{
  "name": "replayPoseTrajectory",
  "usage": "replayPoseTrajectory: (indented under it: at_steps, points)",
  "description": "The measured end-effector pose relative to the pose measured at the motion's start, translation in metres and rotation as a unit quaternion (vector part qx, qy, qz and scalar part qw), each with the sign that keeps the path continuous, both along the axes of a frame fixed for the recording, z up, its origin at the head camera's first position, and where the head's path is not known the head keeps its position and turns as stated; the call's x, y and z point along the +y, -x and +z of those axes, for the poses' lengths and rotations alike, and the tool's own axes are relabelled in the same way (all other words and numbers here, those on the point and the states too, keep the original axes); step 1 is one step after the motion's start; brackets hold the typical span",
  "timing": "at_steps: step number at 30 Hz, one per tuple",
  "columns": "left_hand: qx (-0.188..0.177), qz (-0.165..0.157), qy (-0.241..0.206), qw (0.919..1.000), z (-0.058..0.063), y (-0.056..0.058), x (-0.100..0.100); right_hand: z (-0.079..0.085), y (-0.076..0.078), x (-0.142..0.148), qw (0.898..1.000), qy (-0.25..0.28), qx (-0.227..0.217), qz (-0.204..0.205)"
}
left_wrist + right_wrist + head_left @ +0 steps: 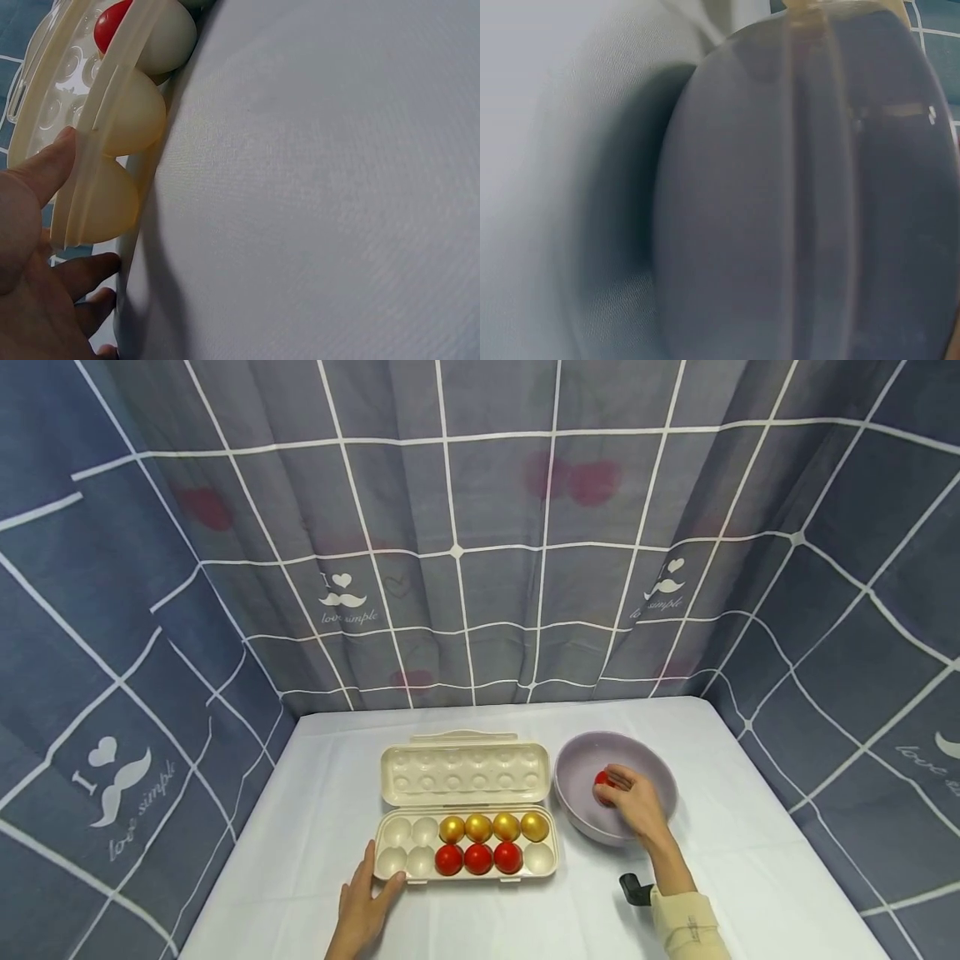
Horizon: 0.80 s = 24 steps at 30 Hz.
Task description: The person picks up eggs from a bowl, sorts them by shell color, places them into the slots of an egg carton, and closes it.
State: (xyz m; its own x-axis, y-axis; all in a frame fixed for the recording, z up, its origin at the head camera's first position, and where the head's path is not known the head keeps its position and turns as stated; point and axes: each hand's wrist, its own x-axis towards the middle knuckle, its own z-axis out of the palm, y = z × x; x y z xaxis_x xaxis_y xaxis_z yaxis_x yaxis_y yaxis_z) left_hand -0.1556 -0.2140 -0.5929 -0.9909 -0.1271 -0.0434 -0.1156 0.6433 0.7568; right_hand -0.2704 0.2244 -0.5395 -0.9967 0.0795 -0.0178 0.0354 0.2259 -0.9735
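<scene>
An open cream egg box (465,883) lies on the table with its lid (465,777) folded back. Several gold eggs (478,827) fill cups in the rear row, and three red eggs (478,859) sit in the front row. My left hand (363,906) touches the box's front left corner, fingers fairly straight along the side and thumb at the rim; the left wrist view shows the thumb (52,165) against that rim. Inside a mauve bowl (654,760) to the right, my right hand (637,797) pinches a red egg (602,783), partly hidden by the fingers.
A white cloth covers the table (315,793). Blue-grey checked curtains (495,568) enclose the back and both sides. Beside the right sleeve (686,922) shows a black fitting (634,889). The bowl's outer wall (727,202) fills much of the right wrist view.
</scene>
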Motion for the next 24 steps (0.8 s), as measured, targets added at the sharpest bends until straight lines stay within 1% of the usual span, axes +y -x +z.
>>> replayPoseTrajectory:
  at_steps: [7, 9, 11, 18, 21, 24]
  points:
    - [-0.007, 0.002, -0.001, 1.0000, 0.002, 0.001, -0.001, -0.001, 0.009, -0.003, 1.000, 0.027, -0.009, -0.012]
    - [-0.008, -0.001, -0.002, 1.0000, 0.001, 0.001, 0.000, -0.002, 0.011, -0.003, 0.999, 0.028, -0.011, -0.016]
    - [-0.007, -0.002, -0.002, 1.0000, 0.001, 0.001, 0.000, -0.003, 0.012, -0.003, 1.000, 0.023, -0.014, -0.010]
    - [-0.002, -0.003, -0.003, 1.0000, 0.002, 0.001, 0.001, -0.008, 0.015, -0.005, 0.998, -0.007, -0.023, 0.062]
    - [-0.001, -0.002, -0.002, 1.0000, 0.001, 0.001, 0.001, -0.010, 0.017, -0.007, 0.996, -0.010, -0.028, 0.090]
    - [-0.003, -0.001, 0.001, 1.0000, 0.000, 0.001, 0.000, -0.012, 0.018, -0.007, 0.991, -0.026, -0.031, 0.124]
